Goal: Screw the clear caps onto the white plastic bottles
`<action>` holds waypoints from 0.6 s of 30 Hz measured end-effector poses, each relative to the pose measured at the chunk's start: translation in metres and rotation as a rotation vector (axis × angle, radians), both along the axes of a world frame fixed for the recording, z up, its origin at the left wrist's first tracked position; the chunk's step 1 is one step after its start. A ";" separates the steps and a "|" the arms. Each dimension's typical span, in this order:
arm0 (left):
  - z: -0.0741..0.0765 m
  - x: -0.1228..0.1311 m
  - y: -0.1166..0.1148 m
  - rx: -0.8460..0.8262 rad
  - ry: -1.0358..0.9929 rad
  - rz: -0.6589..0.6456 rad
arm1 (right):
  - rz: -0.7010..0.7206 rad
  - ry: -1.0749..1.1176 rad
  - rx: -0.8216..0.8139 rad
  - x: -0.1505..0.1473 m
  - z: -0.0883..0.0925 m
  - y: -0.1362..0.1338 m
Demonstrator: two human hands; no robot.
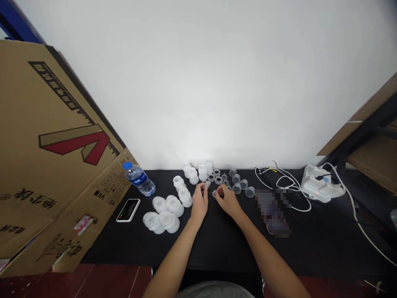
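Note:
My left hand (200,201) rests on the black table (217,244) with its fingertips pinched on a small clear plastic piece (206,185). My right hand (226,199) is close beside it, fingers curled on another small clear piece (214,193). To the left of my hands stand several white plastic caps (167,209). Just beyond my fingers lie small clear rings (218,180) and clear little cups (240,186).
A big cardboard box (52,157) leans at the left. A water bottle (139,179) and a phone (128,210) lie by it. White cables (281,180) and a white device (321,187) sit at the right, with a shelf (369,136) beyond.

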State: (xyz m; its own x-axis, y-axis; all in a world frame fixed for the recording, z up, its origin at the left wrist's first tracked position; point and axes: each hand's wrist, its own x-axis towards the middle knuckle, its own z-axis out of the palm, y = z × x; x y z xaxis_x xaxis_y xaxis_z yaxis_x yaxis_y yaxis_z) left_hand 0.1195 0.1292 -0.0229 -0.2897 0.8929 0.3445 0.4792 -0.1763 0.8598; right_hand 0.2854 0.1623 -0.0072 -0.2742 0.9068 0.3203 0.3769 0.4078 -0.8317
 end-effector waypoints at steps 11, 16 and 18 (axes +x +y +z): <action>0.001 0.005 0.001 0.029 -0.156 -0.165 | -0.068 0.068 0.115 0.007 0.017 0.001; 0.008 0.007 -0.005 0.039 -0.096 -0.227 | -0.074 0.027 0.146 0.008 0.009 0.004; 0.011 0.007 -0.007 0.040 -0.076 -0.229 | -0.097 -0.001 0.170 0.009 0.008 0.004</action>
State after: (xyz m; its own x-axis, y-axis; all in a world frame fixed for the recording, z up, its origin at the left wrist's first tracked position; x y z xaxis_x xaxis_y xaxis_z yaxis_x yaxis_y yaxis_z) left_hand 0.1264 0.1223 -0.0120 -0.1081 0.9245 0.3655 0.3574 -0.3070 0.8821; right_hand 0.2941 0.1666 0.0011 -0.1891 0.8615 0.4712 0.4222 0.5046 -0.7531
